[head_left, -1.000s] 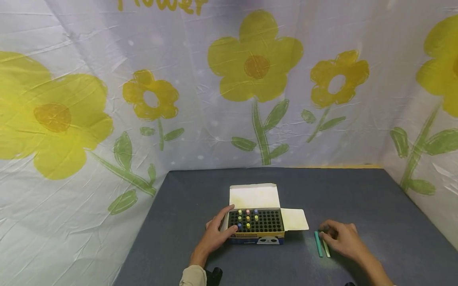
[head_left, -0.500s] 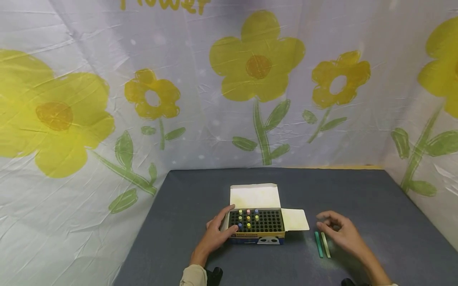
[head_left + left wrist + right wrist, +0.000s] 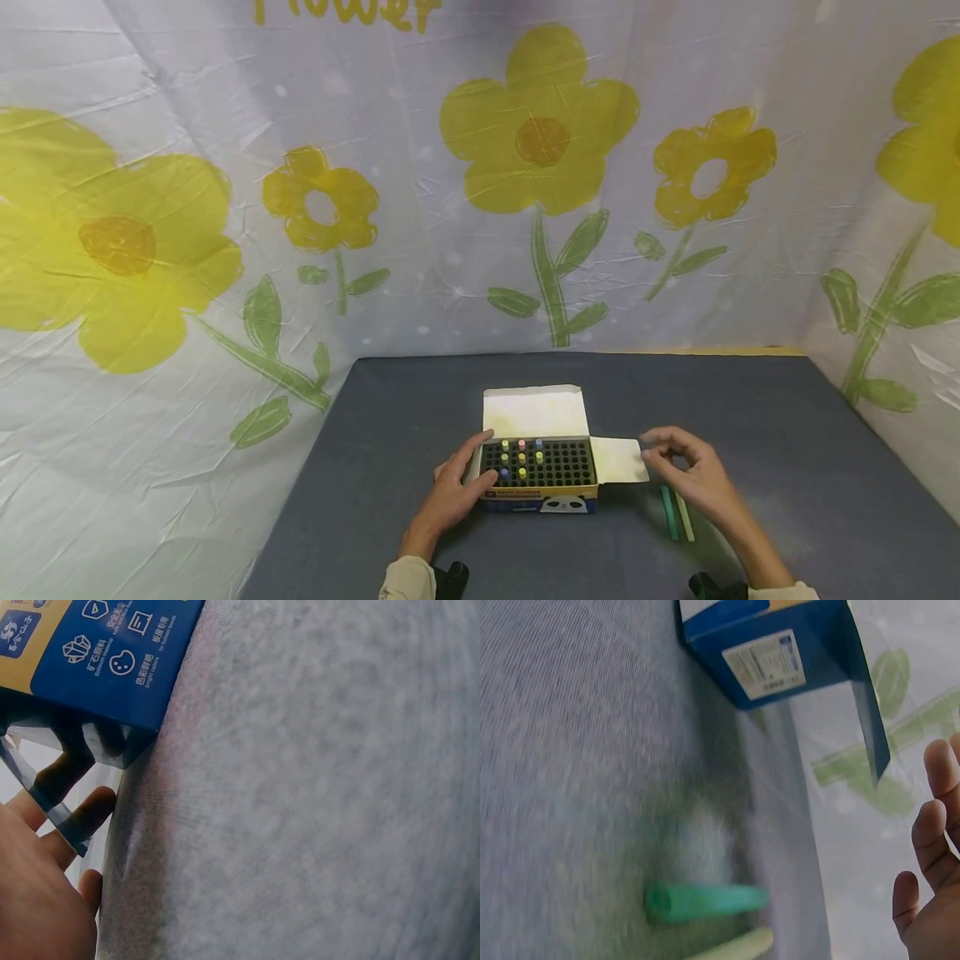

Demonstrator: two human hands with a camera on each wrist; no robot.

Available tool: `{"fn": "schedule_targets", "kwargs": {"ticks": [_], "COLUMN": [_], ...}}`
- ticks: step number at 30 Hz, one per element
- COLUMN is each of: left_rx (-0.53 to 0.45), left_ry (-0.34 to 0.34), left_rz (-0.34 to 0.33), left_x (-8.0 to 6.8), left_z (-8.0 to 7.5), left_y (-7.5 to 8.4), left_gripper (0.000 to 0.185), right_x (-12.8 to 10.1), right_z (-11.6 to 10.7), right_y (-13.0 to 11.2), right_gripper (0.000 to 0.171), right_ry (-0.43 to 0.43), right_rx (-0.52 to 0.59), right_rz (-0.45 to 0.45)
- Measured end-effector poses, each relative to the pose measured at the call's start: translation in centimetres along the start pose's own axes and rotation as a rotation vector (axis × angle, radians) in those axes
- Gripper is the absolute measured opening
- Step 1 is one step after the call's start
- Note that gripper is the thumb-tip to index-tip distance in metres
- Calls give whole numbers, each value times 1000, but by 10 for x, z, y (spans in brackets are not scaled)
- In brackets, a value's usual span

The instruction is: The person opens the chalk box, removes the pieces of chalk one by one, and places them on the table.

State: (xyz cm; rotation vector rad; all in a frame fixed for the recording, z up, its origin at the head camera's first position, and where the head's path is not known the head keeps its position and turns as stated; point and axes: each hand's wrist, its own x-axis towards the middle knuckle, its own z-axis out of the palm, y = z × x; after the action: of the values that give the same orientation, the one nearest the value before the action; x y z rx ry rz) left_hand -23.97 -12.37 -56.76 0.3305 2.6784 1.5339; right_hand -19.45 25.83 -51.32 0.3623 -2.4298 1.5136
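Observation:
An open chalk box (image 3: 537, 500), blue and yellow with a panda face, stands on the dark table. Several coloured chalks (image 3: 522, 458) stick up in the left part of its black holed insert (image 3: 566, 462). My left hand (image 3: 450, 493) grips the box's left end, thumb at the near corner and forefinger at the far one. My right hand (image 3: 697, 473) is raised by the tip of the right flap (image 3: 618, 461), thumb and forefinger slightly apart, nothing visible between them. Below it lie a green chalk (image 3: 669, 513) and a pale yellow-green chalk (image 3: 685, 518), side by side.
The box's white lid (image 3: 534, 412) is folded back behind it. A grey-blue table (image 3: 420, 400) carries everything, with faint chalk dust near the loose chalks. A white curtain (image 3: 420, 250) painted with yellow flowers hangs behind and at the sides.
My right hand has left the pale yellow-green chalk, risen and moved left to the box's right flap. Both loose chalks stay in place. The left hand keeps its grip on the box.

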Motion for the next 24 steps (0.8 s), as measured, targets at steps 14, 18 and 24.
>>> {"fn": "schedule_targets", "kwargs": {"ticks": [14, 18, 24], "left_rx": [-5, -1, 1], "left_ry": [7, 7, 9], "left_rz": [9, 3, 30], "left_x": [0, 0, 1], "left_z": [1, 1, 0], "left_y": [2, 2, 2], "left_gripper": [59, 59, 59], "right_x": [18, 22, 27], "right_z": [37, 48, 63], "right_y": [-14, -17, -20], "right_gripper": [23, 24, 25], "right_ry": [-38, -60, -93], "right_rx": [102, 109, 98], "right_rz": [-102, -112, -170]}}
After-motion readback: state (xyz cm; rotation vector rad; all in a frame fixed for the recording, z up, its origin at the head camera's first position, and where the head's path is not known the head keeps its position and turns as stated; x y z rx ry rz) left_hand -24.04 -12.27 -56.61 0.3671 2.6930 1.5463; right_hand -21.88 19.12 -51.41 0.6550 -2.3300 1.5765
